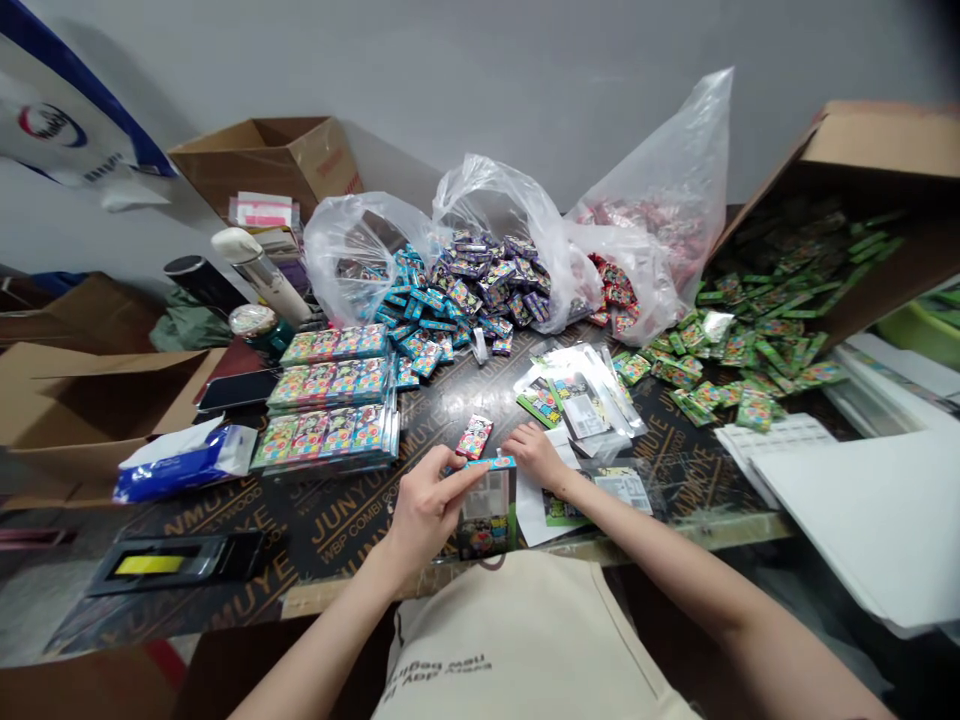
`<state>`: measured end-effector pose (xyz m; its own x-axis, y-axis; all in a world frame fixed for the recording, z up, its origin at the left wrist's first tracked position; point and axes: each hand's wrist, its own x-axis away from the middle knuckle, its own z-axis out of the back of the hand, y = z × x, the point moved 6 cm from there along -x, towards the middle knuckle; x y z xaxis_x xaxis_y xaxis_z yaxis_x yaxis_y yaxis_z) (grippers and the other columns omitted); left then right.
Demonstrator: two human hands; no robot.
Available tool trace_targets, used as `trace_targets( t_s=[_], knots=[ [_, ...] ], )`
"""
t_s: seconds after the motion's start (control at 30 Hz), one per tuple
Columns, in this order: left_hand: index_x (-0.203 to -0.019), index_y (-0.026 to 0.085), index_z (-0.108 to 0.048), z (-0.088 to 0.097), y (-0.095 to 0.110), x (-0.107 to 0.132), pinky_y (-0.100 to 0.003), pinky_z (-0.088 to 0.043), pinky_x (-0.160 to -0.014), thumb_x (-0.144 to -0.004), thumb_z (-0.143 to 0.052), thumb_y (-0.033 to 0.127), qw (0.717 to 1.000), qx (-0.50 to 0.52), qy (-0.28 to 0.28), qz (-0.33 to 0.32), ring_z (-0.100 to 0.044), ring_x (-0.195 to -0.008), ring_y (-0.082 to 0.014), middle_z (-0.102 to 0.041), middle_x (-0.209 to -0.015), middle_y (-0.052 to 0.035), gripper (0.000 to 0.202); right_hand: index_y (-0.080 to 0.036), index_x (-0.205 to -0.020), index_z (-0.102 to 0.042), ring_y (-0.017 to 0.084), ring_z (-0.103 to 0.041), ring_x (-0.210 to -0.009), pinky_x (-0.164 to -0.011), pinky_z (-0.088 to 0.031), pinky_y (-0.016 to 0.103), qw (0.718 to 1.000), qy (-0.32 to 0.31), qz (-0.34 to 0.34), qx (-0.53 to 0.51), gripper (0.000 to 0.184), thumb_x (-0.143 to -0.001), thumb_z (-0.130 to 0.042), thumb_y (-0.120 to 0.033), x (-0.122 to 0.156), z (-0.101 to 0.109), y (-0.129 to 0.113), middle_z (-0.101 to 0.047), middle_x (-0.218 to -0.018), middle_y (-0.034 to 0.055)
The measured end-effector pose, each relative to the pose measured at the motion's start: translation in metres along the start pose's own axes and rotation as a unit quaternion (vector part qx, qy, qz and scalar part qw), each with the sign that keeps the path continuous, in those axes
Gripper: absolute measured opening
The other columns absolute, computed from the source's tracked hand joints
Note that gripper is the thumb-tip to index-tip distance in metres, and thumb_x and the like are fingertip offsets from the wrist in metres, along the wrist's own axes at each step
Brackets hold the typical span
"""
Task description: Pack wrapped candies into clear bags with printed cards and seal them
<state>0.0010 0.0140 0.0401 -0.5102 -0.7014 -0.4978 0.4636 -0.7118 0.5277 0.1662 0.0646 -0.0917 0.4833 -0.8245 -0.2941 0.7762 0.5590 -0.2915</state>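
Note:
My left hand point(427, 505) is closed on a clear plastic pouch point(487, 515) held upright at the table's near edge, with small colourful packets inside and a blue packet point(491, 463) at its mouth. My right hand point(534, 452) rests just right of the pouch top, fingers curled at the blue packet. A red packet point(474, 436) lies on the table just beyond both hands. Under my right forearm lie flat clear pouches with printed cards point(592, 490).
Stacks of filled pouches point(330, 410) stand to the left. Behind are plastic bags of blue packets point(409, 300), purple packets point(487, 275) and red packets point(622, 280), and a tipped cardboard box spilling green packets point(750, 350). A tissue pack point(187, 465), phone point(236, 390), bottles and white sheets point(862, 510) surround.

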Motion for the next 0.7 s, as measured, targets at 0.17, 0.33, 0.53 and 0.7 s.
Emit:
trace_targets(
  t_s=[0.17, 0.33, 0.53, 0.7],
  knots=[
    [-0.111, 0.027, -0.06, 0.0018, -0.0037, 0.0011, -0.025, -0.047, -0.068, -0.082, -0.05, 0.011, 1.0, 0.004, 0.003, 0.02, -0.052, -0.08, -0.0133, -0.048, -0.086, -0.0038, 0.035, -0.015, -0.078, -0.058, 0.018, -0.046, -0.074, -0.07, -0.03, 0.031, 1.0, 0.015, -0.017, -0.009, 0.018, -0.087, -0.042, -0.015, 0.0049, -0.0037, 0.0006, -0.057, -0.077, 0.0063],
    [-0.111, 0.028, -0.059, 0.0043, -0.0075, 0.0014, -0.024, -0.047, -0.067, -0.081, -0.05, 0.01, 0.999, 0.011, 0.005, 0.035, -0.052, -0.079, -0.0124, -0.047, -0.084, -0.0028, 0.036, -0.016, -0.081, -0.055, 0.017, -0.047, -0.078, -0.071, -0.033, 0.029, 0.999, 0.003, -0.033, -0.04, 0.007, -0.083, -0.048, -0.014, 0.0047, -0.005, 0.0034, -0.057, -0.081, 0.0049],
    [-0.107, 0.027, -0.062, 0.0061, -0.0067, -0.0005, -0.025, -0.048, -0.066, -0.081, -0.05, 0.012, 0.999, 0.009, 0.008, 0.033, -0.053, -0.079, -0.0129, -0.047, -0.082, -0.0026, 0.032, -0.016, -0.088, -0.055, 0.015, -0.049, -0.079, -0.067, -0.034, 0.026, 0.995, -0.006, -0.077, -0.07, 0.011, -0.078, -0.056, -0.012, -0.0014, -0.0036, 0.009, -0.055, -0.087, 0.0042],
    [-0.106, 0.027, -0.062, 0.0081, -0.003, -0.0035, -0.025, -0.048, -0.065, -0.081, -0.051, 0.013, 0.999, 0.007, 0.01, 0.034, -0.054, -0.079, -0.0132, -0.048, -0.081, -0.0025, 0.031, -0.016, -0.08, -0.055, 0.014, -0.048, -0.074, -0.065, -0.033, 0.025, 0.994, -0.014, -0.08, -0.071, 0.005, -0.078, -0.056, -0.012, -0.0044, -0.0018, 0.0063, -0.054, -0.079, 0.0021]
  ],
)
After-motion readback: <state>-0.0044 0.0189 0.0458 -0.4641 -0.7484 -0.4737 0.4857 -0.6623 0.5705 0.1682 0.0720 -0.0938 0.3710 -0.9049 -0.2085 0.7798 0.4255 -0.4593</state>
